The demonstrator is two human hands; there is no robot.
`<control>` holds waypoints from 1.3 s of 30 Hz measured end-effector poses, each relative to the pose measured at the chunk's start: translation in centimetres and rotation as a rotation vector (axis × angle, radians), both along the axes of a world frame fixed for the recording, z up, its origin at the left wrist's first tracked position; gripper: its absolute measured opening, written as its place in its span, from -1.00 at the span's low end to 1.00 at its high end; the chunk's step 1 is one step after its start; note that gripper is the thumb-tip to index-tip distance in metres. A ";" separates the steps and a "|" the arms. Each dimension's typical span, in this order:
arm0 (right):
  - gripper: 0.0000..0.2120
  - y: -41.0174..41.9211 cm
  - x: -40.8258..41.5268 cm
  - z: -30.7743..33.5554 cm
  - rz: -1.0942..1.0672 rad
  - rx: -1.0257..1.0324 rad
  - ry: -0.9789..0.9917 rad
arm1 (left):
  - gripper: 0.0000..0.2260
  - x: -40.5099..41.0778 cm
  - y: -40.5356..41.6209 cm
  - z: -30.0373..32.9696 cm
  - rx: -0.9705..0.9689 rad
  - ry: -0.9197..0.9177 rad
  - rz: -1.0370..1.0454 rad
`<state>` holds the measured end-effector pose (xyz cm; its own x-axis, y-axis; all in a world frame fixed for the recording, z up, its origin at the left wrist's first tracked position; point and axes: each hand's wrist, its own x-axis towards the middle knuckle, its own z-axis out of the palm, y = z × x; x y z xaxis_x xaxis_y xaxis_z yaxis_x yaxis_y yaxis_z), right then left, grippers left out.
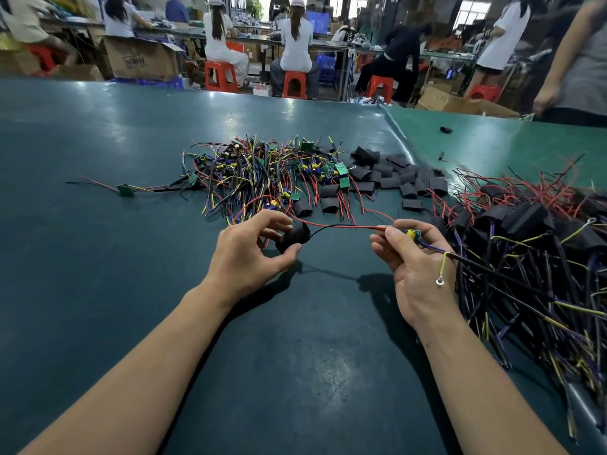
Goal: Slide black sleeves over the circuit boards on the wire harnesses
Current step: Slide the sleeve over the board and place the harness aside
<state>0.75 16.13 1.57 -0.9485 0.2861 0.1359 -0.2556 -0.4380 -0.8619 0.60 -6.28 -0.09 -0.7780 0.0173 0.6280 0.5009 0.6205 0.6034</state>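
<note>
while the left hand (pixel 253 247) pinches a soft black tubular sleeve (pixel 293 238) already threaded on the thin red and black wires (pixel 345 226), the right hand (pixel 414 257) grips the small green circuit board with a yellow part (pixel 413 233), likely keeping the wires taut so the sleeve can travel along them to the board. both are held above the middle of the dark green table (pixel 98 257). bare harnesses and loose sleeves lie toward the far edge, sleeved ones along the right edge. beyond, people sit on red stools in a workshop.
</note>
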 end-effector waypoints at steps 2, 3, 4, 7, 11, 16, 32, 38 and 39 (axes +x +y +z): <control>-0.85 0.1 0.0 0.1 -0.035 -0.024 -0.005 | -0.70 0.0 0.1 -0.1 0.004 -0.005 -0.016; -0.84 0.1 -0.1 0.1 -0.047 -0.042 -0.008 | -0.70 0.0 0.1 -0.1 0.007 -0.006 -0.023; -0.84 0.2 -0.1 0.1 -0.055 -0.058 -0.011 | -0.70 -0.1 0.1 -0.2 0.010 -0.007 -0.028; -0.85 0.2 -0.1 0.2 -0.045 -0.068 -0.015 | -0.70 -0.1 0.0 -0.2 0.008 0.000 -0.029; -0.85 -0.1 0.0 0.0 -0.002 -0.019 -0.009 | -0.69 -0.2 0.1 -0.2 0.010 0.019 -0.022; -0.84 -0.2 0.2 0.0 0.029 0.040 -0.011 | -0.69 -0.3 0.1 -0.2 0.032 0.037 0.023; -0.85 0.1 0.4 0.2 0.025 0.096 0.005 | -0.67 -0.7 -0.1 -0.5 0.021 0.021 0.053; -0.84 0.2 0.1 -0.1 -0.006 0.124 -0.053 | -0.66 -0.5 -0.1 -0.3 -0.011 0.045 -0.022; -0.85 0.2 0.1 -0.1 0.008 0.126 -0.056 | -0.65 -0.4 -0.1 -0.3 -0.050 0.056 -0.042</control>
<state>0.83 16.34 1.45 -0.9580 0.2621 0.1166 -0.2020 -0.3274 -0.9231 0.18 -6.39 -0.39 -0.7399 0.0814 0.6678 0.5588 0.6271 0.5427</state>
